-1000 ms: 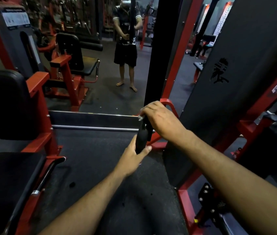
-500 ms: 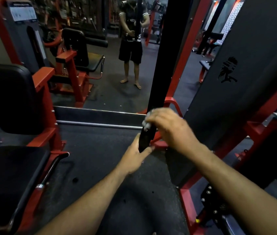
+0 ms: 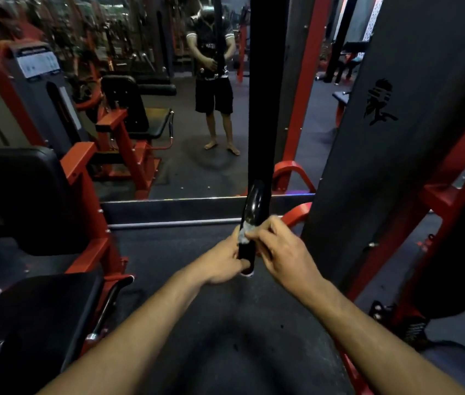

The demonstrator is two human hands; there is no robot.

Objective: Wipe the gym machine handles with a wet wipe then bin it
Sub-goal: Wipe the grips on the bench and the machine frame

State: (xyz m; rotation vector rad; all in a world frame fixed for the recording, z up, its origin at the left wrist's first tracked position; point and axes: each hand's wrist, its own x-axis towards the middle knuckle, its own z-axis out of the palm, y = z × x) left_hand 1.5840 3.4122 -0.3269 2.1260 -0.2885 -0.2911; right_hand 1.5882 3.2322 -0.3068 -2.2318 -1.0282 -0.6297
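A black gym machine handle (image 3: 252,208) hangs upright in the middle of the head view, glossy at its upper part. My left hand (image 3: 224,263) grips the handle's lower end from the left. My right hand (image 3: 281,249) pinches a crumpled white wet wipe (image 3: 245,234) against the handle just above my left hand. Only a small bunch of the wipe shows between my fingers.
A wall mirror (image 3: 168,138) stands ahead, showing a standing person and other machines. A black padded seat on a red frame (image 3: 40,303) is at the left. A dark weight-stack shroud (image 3: 396,138) and red frame (image 3: 413,223) rise at the right. Dark rubber floor (image 3: 225,352) lies below.
My right hand has slid down the handle with the wipe, from the top of the grip to just above my left hand. The upper handle now shows bare.
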